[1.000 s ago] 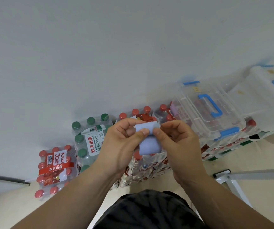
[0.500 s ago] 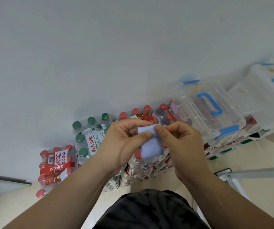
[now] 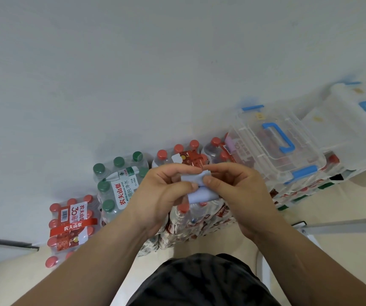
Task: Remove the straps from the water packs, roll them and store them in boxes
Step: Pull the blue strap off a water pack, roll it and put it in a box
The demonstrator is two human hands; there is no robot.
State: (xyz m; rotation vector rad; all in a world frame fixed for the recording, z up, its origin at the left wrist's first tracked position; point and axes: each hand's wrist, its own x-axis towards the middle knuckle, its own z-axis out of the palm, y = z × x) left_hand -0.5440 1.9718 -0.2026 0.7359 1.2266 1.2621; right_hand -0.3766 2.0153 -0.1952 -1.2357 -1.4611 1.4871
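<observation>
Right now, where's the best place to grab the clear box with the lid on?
Likely its blue handle, reached from above. It sits in the middle of the lid of the box, facing up, with nothing over it.

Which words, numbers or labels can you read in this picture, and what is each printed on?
"农夫山泉": red band on the red-capped pack.
"30": white label on the same pack; the characters beside it are blurred.
"农夫山泉" and "用纯净水": white label on the green-capped pack.
Too small or blurred: that label's fine print, the pink label, the lower packs' wrappers.
None: the pale strap pinched by the left hand and right hand.
</observation>
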